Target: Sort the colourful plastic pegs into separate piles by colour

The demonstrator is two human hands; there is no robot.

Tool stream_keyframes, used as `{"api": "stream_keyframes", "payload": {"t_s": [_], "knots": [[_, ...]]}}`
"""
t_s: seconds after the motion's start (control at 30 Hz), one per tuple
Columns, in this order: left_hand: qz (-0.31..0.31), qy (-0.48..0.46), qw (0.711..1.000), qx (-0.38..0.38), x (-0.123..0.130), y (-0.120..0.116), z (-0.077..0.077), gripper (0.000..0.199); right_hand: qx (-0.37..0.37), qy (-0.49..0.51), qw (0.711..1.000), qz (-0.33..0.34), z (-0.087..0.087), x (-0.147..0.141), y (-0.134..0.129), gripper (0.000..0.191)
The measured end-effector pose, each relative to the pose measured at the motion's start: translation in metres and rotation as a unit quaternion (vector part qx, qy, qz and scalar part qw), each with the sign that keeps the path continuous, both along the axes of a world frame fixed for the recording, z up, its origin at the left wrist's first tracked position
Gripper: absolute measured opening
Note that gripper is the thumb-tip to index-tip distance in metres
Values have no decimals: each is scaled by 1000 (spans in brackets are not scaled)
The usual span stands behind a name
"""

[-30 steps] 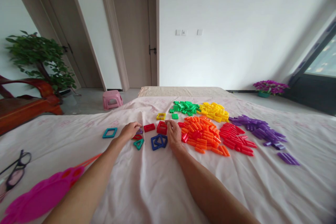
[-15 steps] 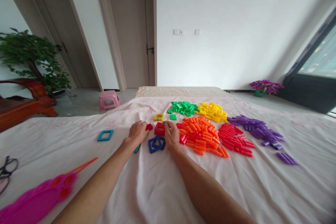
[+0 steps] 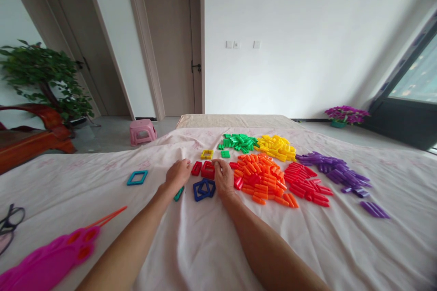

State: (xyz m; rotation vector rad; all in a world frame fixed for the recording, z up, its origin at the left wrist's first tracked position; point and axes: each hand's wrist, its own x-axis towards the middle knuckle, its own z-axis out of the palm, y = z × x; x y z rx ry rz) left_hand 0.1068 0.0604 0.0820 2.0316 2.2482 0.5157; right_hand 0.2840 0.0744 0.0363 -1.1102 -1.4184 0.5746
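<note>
My left hand hovers just left of a small red block, its fingers curled together with nothing visible in them. A narrow gap separates it from that block. At the right edge of a red square magnetic tile, the thumb and fingers of my right hand are closed on the frame. Overlapping dark blue tiles lie nearer to me. A teal piece shows beside my left wrist. Beyond the red tile are a yellow square tile and a small green block.
Piles of orange, red, purple, green and yellow plastic pieces spread to the right. A light blue square tile, a pink paw-shaped item and glasses lie left on the tablecloth.
My left hand has let go of the small red block and drawn slightly left. My right hand stays at the red square tile. The view has tipped up a little.
</note>
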Motion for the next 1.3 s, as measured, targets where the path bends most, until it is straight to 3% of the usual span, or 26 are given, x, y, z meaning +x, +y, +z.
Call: {"api": "stream_keyframes", "payload": {"t_s": [0.27,0.43,0.6,0.73,0.9,1.1,1.2,1.3], "knots": [[138,57,989,-20,-94,-45,1,40,3,-1,1000,-6,1,0,0,32],[189,41,979,-59,-125,-56,-10,43,2,-1,1000,-6,2,0,0,32],[203,-38,978,-19,-132,-55,-14,34,-7,9,1000,-3,4,0,-2,33],[192,-170,966,39,-134,-51,-9,33,-12,11,1000,-2,5,-1,-2,33],[150,-396,898,117,-125,-43,-5,45,-6,9,1000,0,3,0,0,32],[179,-553,802,137,-118,-43,-24,34,-2,13,1000,1,3,0,-1,32],[193,-578,780,141,-121,-43,-32,28,1,7,1000,0,2,-1,0,32],[195,-579,779,141,-124,-41,-35,28,-2,7,1000,-1,1,-1,0,32]]}}
